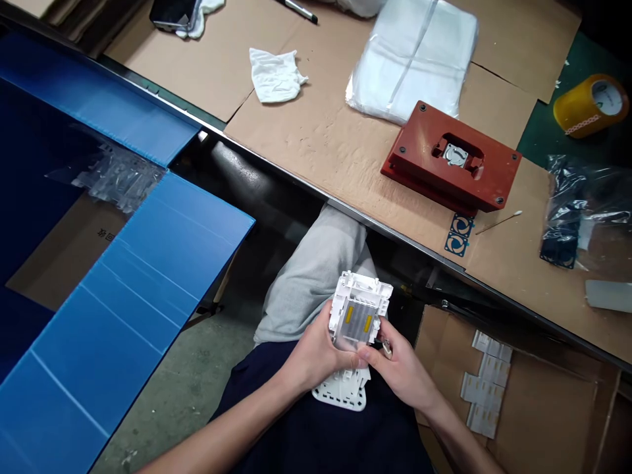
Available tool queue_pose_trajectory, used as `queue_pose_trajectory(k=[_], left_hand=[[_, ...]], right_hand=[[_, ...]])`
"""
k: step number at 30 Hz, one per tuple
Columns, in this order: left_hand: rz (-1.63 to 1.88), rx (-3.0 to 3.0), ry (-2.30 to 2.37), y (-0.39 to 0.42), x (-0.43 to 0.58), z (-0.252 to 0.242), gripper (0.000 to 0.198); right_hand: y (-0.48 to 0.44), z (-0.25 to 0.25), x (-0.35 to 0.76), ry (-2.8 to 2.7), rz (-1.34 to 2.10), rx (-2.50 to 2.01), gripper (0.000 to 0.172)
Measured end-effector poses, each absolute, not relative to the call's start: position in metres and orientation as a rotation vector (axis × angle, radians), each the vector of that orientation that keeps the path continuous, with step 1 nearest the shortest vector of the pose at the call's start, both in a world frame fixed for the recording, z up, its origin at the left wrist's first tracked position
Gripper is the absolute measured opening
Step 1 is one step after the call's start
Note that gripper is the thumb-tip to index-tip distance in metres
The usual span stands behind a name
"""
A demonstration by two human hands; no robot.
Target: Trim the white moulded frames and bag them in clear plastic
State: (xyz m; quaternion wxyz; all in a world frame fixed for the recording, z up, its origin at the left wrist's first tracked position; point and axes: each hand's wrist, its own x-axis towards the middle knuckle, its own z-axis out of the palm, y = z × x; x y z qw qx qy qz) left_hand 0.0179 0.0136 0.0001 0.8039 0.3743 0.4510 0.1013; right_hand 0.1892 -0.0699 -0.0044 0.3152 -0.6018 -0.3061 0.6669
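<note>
White plastic housing (359,316) is sitting above the person's lap, just below the desk (320,138) edge, with both hands closing on it. The left hand (316,352) is wrapping its left side with curled fingers, and the right hand (402,368) is pinching its lower right corner. Gripped only at the edges, it is probably risking a slip to the floor (197,368) if either hold loosens, and a thumb may be smudging the yellow strips (349,315).

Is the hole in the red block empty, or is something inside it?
Not empty. A small silvery-grey piece sits inside the cut-out of the red block, which lies flat on the cardboard.
</note>
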Motion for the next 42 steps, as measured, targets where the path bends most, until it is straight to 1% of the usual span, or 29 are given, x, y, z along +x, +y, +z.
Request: queue_pose_trajectory(k=[4, 11, 18, 21, 24, 29, 37, 42], left_hand=[[0.229, 0.825, 1.008, 0.006, 0.019, -0.002, 0.082], [0.187, 0.770, 1.045, 0.007, 0.008, -0.011, 0.082], [0.187, 0.754, 0.987, 0.014, 0.012, -0.009, 0.084], [0.179, 0.823, 1.016, 0.010, 0.018, -0.005, 0.083], [0.192, 0.818, 1.037, 0.005, 0.021, -0.005, 0.082], [0.195, 0.775, 1.036, 0.004, 0.017, -0.007, 0.082], [0.154, 0.768, 1.052, 0.010, 0.010, -0.005, 0.078], [0.166, 0.797, 1.072, 0.009, 0.010, -0.008, 0.080]], right_hand=[[-0.077, -0.003, 0.188, -0.914, 1.721, -1.710, 0.044], [-0.078, -0.008, 0.168, -0.992, 1.627, -1.803, 0.038], [-0.068, -0.007, 0.183, -0.898, 1.760, -1.600, 0.040], [-0.072, -0.005, 0.191, -0.870, 1.783, -1.615, 0.041], [-0.078, -0.005, 0.190, -0.901, 1.720, -1.668, 0.042], [-0.083, -0.006, 0.175, -0.945, 1.594, -1.774, 0.037], [-0.083, -0.006, 0.163, -0.921, 1.527, -1.806, 0.033], [-0.081, -0.005, 0.163, -0.919, 1.503, -1.813, 0.033]])
